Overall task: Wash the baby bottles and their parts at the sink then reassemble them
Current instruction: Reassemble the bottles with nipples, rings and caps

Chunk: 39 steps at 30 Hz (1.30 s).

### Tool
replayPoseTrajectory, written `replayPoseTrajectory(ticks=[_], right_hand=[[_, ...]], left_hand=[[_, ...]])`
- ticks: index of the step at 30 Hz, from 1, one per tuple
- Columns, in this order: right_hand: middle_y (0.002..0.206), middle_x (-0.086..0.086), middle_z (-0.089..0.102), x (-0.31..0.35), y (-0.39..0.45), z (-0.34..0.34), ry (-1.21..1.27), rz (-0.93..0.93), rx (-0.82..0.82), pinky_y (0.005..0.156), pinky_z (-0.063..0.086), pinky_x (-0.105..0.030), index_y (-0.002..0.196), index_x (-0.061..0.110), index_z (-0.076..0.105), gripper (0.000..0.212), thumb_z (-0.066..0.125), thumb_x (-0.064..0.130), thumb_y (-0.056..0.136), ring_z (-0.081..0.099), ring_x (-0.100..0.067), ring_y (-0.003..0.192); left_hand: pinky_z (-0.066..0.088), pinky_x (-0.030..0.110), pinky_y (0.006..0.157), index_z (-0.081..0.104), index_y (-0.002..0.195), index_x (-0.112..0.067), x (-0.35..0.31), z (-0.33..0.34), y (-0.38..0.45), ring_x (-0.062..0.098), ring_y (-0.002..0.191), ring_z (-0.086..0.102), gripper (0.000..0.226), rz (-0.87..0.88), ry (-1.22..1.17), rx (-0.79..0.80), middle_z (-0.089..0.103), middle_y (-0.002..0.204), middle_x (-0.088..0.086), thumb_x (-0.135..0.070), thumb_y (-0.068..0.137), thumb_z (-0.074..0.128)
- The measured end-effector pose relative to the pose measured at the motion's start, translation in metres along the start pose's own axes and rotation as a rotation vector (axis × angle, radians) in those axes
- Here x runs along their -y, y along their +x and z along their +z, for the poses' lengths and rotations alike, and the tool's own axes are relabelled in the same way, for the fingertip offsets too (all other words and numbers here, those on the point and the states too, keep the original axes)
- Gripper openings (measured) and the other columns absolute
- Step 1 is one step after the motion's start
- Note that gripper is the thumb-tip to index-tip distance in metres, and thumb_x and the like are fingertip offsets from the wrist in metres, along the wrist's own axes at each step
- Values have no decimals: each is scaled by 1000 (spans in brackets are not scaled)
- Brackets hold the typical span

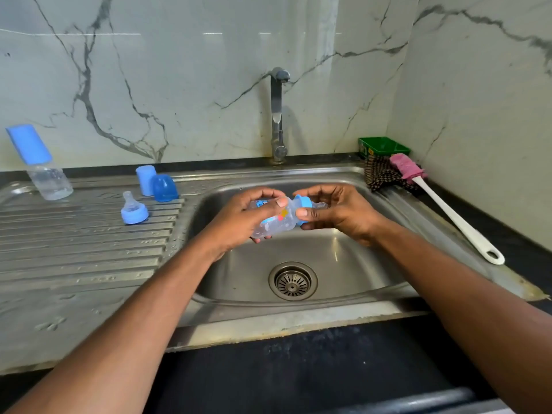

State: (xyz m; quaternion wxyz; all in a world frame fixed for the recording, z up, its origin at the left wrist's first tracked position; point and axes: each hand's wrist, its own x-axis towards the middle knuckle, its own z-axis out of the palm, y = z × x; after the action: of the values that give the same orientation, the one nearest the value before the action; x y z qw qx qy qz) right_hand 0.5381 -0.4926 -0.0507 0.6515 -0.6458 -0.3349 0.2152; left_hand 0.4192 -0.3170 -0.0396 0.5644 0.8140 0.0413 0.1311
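Note:
Over the steel sink basin (337,264) my left hand (242,218) grips a clear baby bottle (276,224) with coloured print, held on its side. My right hand (334,212) holds the blue collar ring (303,212) at the bottle's neck, with the clear teat partly hidden behind its fingers. On the draining board (83,234) stand a second bottle with a blue cap (38,162), a loose teat in a blue ring (133,209), a light blue cap (146,180) and a darker blue dome cap (165,188).
The tap (278,115) stands behind the basin with no water running. A pink-headed bottle brush with a white handle (448,209) lies on the right rim beside a checked cloth (383,176) and a green tub (383,146). A drain strainer (292,281) sits in the basin floor.

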Motion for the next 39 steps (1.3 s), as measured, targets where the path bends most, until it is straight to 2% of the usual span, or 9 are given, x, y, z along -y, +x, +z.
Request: replayPoseTrajectory(ticks=[5,7,13,17,21,27,32,36,39], right_hand=[[75,-15,71,12,-2,2,-146,72,-37,56,57,-27,105,-6,70,70,70,57,73,65,-21,58],[75,-14,72,11,-1,2,-207,89,-32,58,60,-28,101,-4,71,69,68,59,74,65,-22,60],[92,-12,71,12,-1,11,82,78,15,74,62,-30,103,7,68,36,75,22,71,67,-22,79],[94,-4,72,13,-5,12,-136,-132,18,80,56,-24,106,10,69,46,82,13,62,65,-13,82],[94,-3,73,14,-7,13,-117,-171,50,89,55,-32,105,11,71,48,84,13,59,65,-14,85],[81,-8,72,19,-9,16,-37,-80,-42,67,62,-30,101,5,70,32,78,20,74,67,-18,64],[73,-16,70,18,-13,16,-87,123,-30,59,59,-29,97,-3,71,42,70,37,84,65,-21,60],[81,-20,67,17,-13,17,-86,200,-12,59,59,-28,102,-7,69,45,70,36,86,65,-20,63],[84,-20,65,22,-14,17,-103,184,14,61,59,-29,105,2,68,50,70,45,79,63,-19,65]], left_hand=[[52,20,88,64,125,-15,1,-4,1,8,103,66,44,138,-27,137,71,116,0,-20,83,77],[52,22,92,65,124,-15,5,-2,1,10,103,67,51,154,22,163,72,116,1,-21,77,82],[55,22,69,70,113,-16,4,-8,3,10,84,68,32,54,-24,-13,74,99,0,-22,82,76],[45,24,47,72,103,-11,2,-17,0,27,60,63,32,-52,-97,6,70,81,13,-38,89,65],[35,20,40,70,99,-13,0,-14,-2,24,50,53,41,-119,-225,67,67,77,9,-49,79,63],[46,24,48,68,108,-10,-3,-7,0,19,59,62,45,34,-103,-44,70,88,12,-41,75,72],[55,23,81,62,108,-7,7,-7,1,6,91,65,51,221,80,12,68,108,0,-21,65,86],[49,12,76,61,111,-6,9,-7,0,-4,90,62,52,269,155,30,66,110,0,-9,66,88],[56,22,73,61,116,-12,10,-3,1,7,91,64,56,158,24,3,66,112,4,-28,67,83]])
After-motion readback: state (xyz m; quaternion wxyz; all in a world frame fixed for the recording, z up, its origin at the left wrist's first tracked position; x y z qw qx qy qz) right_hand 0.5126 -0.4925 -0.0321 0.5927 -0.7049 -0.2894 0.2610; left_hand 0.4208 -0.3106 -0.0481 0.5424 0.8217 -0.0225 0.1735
